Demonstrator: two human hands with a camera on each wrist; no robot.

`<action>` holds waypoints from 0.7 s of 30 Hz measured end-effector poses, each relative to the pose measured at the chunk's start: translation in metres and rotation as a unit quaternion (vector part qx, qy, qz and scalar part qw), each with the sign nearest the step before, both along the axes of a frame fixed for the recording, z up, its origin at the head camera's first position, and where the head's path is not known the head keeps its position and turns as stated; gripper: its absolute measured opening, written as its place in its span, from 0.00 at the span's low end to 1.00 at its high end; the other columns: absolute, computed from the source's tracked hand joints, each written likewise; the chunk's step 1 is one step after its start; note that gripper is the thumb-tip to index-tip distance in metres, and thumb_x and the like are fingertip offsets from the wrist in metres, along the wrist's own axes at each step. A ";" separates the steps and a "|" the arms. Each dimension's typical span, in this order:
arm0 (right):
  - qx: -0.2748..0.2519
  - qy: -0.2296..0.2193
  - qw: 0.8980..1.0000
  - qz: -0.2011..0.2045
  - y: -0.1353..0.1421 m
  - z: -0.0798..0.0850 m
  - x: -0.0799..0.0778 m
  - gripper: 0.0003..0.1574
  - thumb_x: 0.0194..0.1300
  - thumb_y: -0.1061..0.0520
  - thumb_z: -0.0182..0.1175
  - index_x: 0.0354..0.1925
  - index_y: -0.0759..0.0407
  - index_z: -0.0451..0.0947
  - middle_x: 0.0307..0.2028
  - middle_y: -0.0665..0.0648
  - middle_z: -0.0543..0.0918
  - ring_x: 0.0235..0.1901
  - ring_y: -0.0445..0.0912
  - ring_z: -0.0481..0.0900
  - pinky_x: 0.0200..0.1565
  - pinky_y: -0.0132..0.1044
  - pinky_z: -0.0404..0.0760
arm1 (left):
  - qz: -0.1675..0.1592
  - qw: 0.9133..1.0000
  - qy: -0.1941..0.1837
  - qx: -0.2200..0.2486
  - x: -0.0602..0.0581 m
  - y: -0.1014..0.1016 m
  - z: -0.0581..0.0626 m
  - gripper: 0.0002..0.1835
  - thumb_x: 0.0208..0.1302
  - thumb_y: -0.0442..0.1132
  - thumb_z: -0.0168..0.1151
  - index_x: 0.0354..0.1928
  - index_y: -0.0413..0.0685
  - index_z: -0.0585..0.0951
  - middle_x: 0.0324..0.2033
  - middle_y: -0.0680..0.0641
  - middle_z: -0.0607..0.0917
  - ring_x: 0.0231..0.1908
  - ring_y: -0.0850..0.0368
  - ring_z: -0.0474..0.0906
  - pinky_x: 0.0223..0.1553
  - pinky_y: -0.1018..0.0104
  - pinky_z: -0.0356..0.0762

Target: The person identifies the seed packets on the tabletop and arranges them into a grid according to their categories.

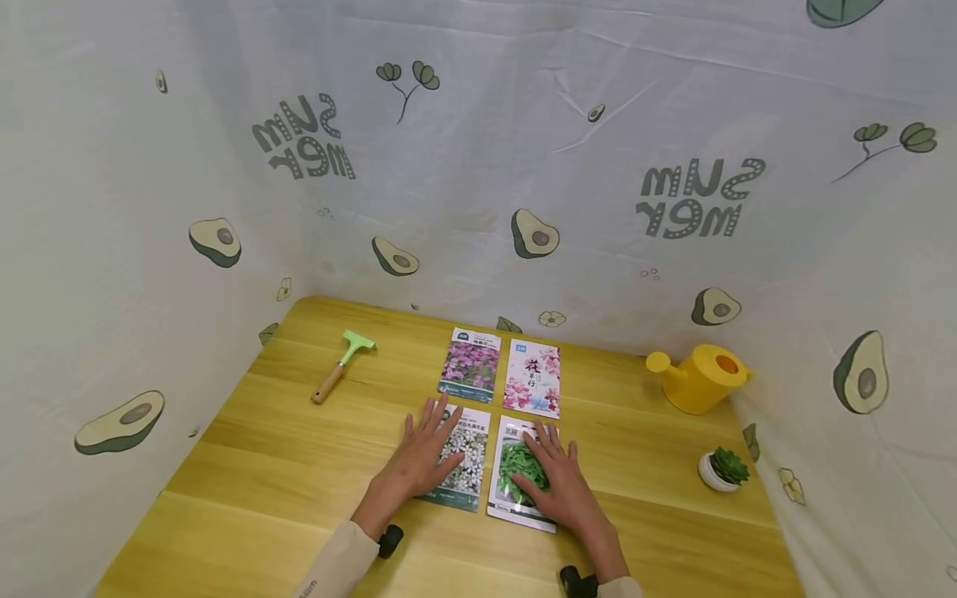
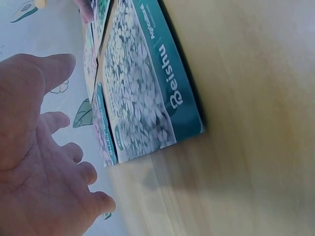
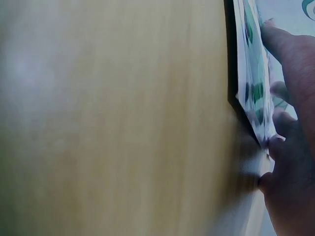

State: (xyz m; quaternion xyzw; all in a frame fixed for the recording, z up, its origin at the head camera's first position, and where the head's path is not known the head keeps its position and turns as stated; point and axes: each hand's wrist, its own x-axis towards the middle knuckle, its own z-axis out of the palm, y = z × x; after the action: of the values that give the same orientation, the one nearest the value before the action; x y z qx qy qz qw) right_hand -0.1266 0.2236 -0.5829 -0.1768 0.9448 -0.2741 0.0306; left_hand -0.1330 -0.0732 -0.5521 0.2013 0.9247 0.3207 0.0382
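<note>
Four flat printed packets, seemingly seed packets, lie in two rows. My left hand (image 1: 419,457), fingers spread, is over the left edge of the near-left packet with white flowers (image 1: 471,457); in the left wrist view a gap shows between the palm and that packet (image 2: 135,83). My right hand (image 1: 564,490) extends its fingers over the near-right packet with green leaves (image 1: 516,465). In the right wrist view its fingertips are close to this packet (image 3: 253,73); contact is hard to tell. Behind them lie a purple-flower packet (image 1: 471,365) and a pink-blossom packet (image 1: 532,378).
A small green-headed rake (image 1: 340,370) with a wooden handle lies on the wooden table (image 1: 262,473) at the left. At the right stand a yellow watering can (image 1: 695,382) and a small potted succulent (image 1: 723,469). A white patterned curtain (image 1: 463,166) surrounds the table's back and sides.
</note>
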 end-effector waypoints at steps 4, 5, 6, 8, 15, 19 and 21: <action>-0.004 -0.004 1.000 -0.003 0.001 0.000 0.002 0.48 0.74 0.40 0.69 0.82 0.58 0.66 0.85 0.62 0.54 0.85 0.65 0.46 0.76 0.78 0.41 | -0.002 1.000 -0.003 -0.006 0.004 0.002 0.007 0.40 0.78 0.44 0.66 0.84 0.40 0.61 0.84 0.29 0.51 0.83 0.27 0.43 0.75 0.19 0.42; -0.004 -0.002 1.000 -0.003 0.002 0.001 0.002 0.48 0.74 0.41 0.69 0.82 0.58 0.66 0.85 0.62 0.54 0.85 0.66 0.46 0.76 0.78 0.41 | -0.002 1.000 -0.003 -0.007 0.005 0.003 0.008 0.40 0.78 0.44 0.66 0.84 0.39 0.61 0.84 0.29 0.51 0.83 0.27 0.43 0.75 0.19 0.42; -0.003 -0.001 1.000 -0.002 0.003 0.002 0.002 0.48 0.74 0.41 0.69 0.82 0.58 0.66 0.85 0.63 0.54 0.85 0.66 0.46 0.76 0.78 0.41 | -0.002 1.000 -0.002 -0.006 0.005 0.004 0.008 0.41 0.78 0.44 0.66 0.84 0.39 0.61 0.84 0.29 0.51 0.83 0.27 0.44 0.75 0.19 0.43; -0.005 0.006 1.000 -0.004 0.006 0.004 0.001 0.48 0.75 0.43 0.69 0.82 0.59 0.66 0.85 0.64 0.54 0.84 0.66 0.47 0.76 0.78 0.42 | -0.001 1.000 0.006 -0.004 0.005 0.005 0.009 0.40 0.79 0.44 0.65 0.84 0.39 0.61 0.84 0.30 0.51 0.83 0.28 0.43 0.75 0.20 0.44; -0.007 0.025 0.999 -0.023 0.011 0.012 -0.007 0.49 0.76 0.44 0.68 0.83 0.60 0.62 0.85 0.66 0.53 0.85 0.66 0.46 0.78 0.75 0.44 | 0.015 1.000 0.007 -0.026 -0.001 0.008 0.018 0.40 0.79 0.47 0.65 0.85 0.43 0.61 0.85 0.34 0.50 0.84 0.31 0.42 0.78 0.23 0.44; -0.010 0.061 0.997 -0.040 0.008 0.016 -0.014 0.52 0.75 0.45 0.69 0.85 0.61 0.58 0.86 0.66 0.50 0.85 0.67 0.44 0.77 0.76 0.47 | 0.007 0.999 0.015 -0.028 -0.004 0.009 0.020 0.41 0.80 0.47 0.65 0.85 0.42 0.60 0.85 0.32 0.50 0.84 0.29 0.43 0.77 0.22 0.44; -0.011 0.084 0.995 -0.050 0.005 0.018 -0.019 0.55 0.74 0.45 0.71 0.85 0.62 0.55 0.86 0.67 0.48 0.85 0.68 0.42 0.76 0.77 0.48 | 0.010 0.999 0.018 -0.030 -0.007 0.011 0.020 0.41 0.80 0.47 0.65 0.85 0.42 0.59 0.85 0.32 0.49 0.84 0.30 0.42 0.77 0.22 0.44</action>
State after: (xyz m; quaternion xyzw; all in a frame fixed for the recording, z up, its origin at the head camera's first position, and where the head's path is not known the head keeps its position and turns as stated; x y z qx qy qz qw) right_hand -0.1452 0.2286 -0.5651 -0.1522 0.9487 -0.2696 -0.0647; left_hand -0.1397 -0.0621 -0.5321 0.1968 0.9364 0.2896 0.0244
